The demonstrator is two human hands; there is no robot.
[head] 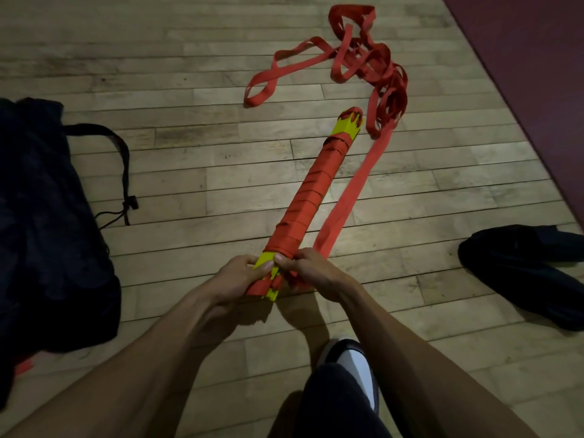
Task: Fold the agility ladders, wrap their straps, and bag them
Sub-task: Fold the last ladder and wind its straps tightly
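Ladder bundle lies on the wood floor, folded, red strap wound along most of its length. I see my left hand gripping its near end, my right hand pinching the strap there. Much loose strap remains beyond, so wrapping is unfinished, I judge. Dark bag sits left; I cannot see what it holds.

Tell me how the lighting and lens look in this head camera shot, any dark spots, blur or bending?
Head view: dim overall, brightest at the centre around the wrapped ladder bundle and both hands, left hand and right hand; corners fall off dark, so the black bag loses detail; wide-angle bending curves the floor planks and the maroon mat edge; loose red strap looks slightly soft.
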